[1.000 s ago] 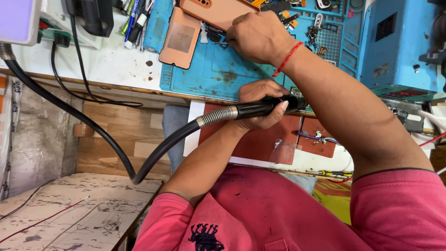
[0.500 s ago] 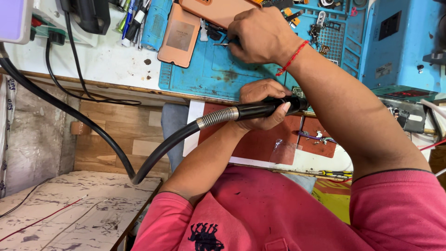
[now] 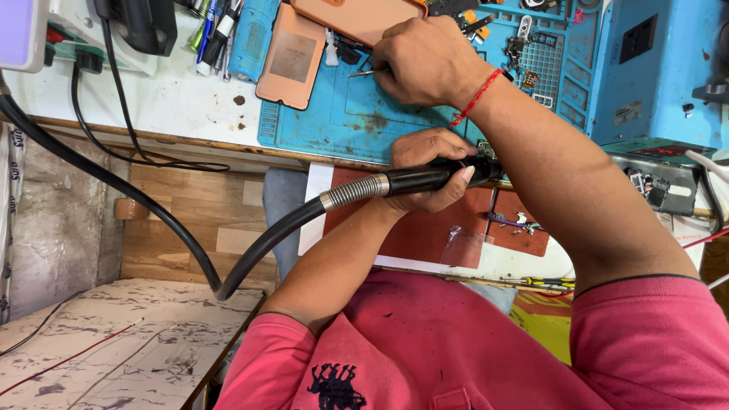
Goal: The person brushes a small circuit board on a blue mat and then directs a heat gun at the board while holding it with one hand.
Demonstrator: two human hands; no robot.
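Observation:
My left hand is closed around the black handle of a hot-air tool. Its ribbed metal collar and thick black hose trail down to the left. The tool's tip points right, under my right forearm, and is hidden. My right hand, with a red thread at the wrist, rests on the blue work mat and pinches thin metal tweezers that point left. What the tweezers touch is too small to tell.
An orange phone back cover lies at the mat's left edge, with pens beside it. A blue station box stands at the right. A red mat and a screwdriver lie near my body. Black cables cross the white bench.
Both hands keep their grips and stay nearly still. Only the view has shifted slightly.

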